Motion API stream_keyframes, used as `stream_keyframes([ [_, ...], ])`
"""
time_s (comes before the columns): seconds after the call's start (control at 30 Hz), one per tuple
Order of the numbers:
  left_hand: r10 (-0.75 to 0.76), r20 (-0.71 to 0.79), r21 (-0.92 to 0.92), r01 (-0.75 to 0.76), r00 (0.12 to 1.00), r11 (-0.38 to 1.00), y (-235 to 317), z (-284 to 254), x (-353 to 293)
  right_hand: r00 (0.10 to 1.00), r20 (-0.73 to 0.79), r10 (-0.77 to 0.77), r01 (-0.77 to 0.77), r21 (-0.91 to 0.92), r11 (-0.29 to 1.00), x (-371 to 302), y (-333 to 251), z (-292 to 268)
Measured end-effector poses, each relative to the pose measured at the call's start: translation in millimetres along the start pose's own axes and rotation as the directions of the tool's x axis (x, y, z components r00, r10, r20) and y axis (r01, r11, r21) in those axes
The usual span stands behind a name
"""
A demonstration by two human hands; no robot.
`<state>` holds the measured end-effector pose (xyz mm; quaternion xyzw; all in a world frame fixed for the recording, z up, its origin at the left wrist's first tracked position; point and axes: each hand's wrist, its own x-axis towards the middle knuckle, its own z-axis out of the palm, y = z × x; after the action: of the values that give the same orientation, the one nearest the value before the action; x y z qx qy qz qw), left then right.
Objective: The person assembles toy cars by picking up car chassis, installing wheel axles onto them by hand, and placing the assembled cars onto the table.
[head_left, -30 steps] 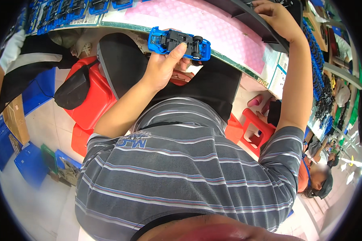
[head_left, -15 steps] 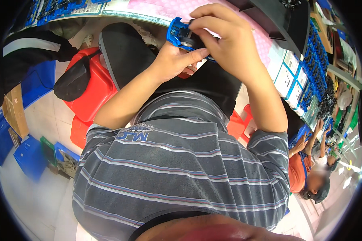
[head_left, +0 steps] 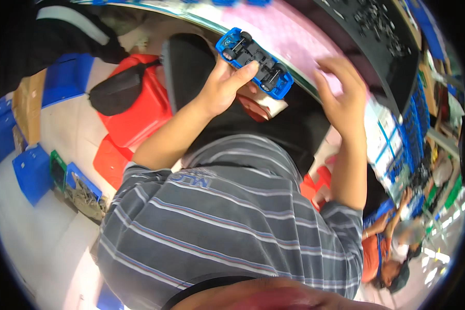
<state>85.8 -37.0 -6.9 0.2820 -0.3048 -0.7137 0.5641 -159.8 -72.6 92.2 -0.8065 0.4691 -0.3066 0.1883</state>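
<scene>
A blue toy car (head_left: 278,93) lies belly up in my left hand (head_left: 225,85), its black underside and wheels showing. The left thumb presses on the middle of the underside, and the other fingers are mostly hidden beneath the body. To the right of the car, apart from it, my right hand (head_left: 345,88) hovers by the edge of a pink bubble-textured mat (head_left: 294,36). Its thumb and fingers are spread, with nothing visible between them; slight motion blur softens the fingertips.
A black tray (head_left: 341,31) with many small dark parts stands at the far right. Blue toy parts (head_left: 411,134) line the bench beyond. Red stools (head_left: 139,113), a black pouch (head_left: 118,90) and blue bins (head_left: 70,80) are at left. Other people (head_left: 385,253) work at lower right.
My right hand has left the car and moved right, opening. The car now shows its whole underside in my left hand. The view has shifted, bringing more of the black tray into sight.
</scene>
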Motion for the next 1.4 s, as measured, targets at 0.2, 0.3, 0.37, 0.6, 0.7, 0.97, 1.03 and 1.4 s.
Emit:
stream_keyframes([
  [0.2,0.213,-0.180,0.053,-0.207,0.960,0.977,94.0,-75.5,5.0,0.945,-0.147,0.293,-0.309,-0.100,0.946,-62.8,51.2,-20.9],
  [0.3,0.369,-0.354,0.325,-0.257,0.860,0.910,153.7,-111.8,19.2,0.884,-0.211,0.418,-0.437,-0.052,0.898,-97.7,78.0,-33.2],
  [0.37,0.459,-0.423,0.528,-0.200,0.781,0.825,201.7,-163.7,25.3,0.837,-0.253,0.486,-0.509,-0.031,0.860,-112.2,90.1,-40.8],
  [0.6,0.505,-0.518,0.791,0.162,0.690,0.590,332.6,-298.9,112.0,0.741,-0.449,0.499,-0.628,-0.202,0.752,-173.9,94.8,-94.9],
  [0.7,0.350,-0.522,0.728,0.192,0.778,0.658,398.4,-366.6,144.7,0.626,-0.557,0.546,-0.752,-0.245,0.612,-184.9,91.4,-109.4],
  [0.97,0.125,-0.626,0.677,0.457,0.769,0.577,382.1,-405.5,218.7,0.354,-0.836,0.418,-0.915,-0.219,0.338,-254.6,111.1,-191.1],
  [1.03,0.147,-0.603,0.702,0.434,0.784,0.565,396.9,-402.1,222.8,0.551,-0.779,0.300,-0.832,-0.541,0.123,-288.5,135.8,-202.5],
  [1.4,0.607,0.517,0.725,0.068,0.603,-0.685,265.2,-185.4,146.8,0.413,-0.869,0.272,-0.909,-0.373,0.188,-281.5,119.8,-188.0],
])
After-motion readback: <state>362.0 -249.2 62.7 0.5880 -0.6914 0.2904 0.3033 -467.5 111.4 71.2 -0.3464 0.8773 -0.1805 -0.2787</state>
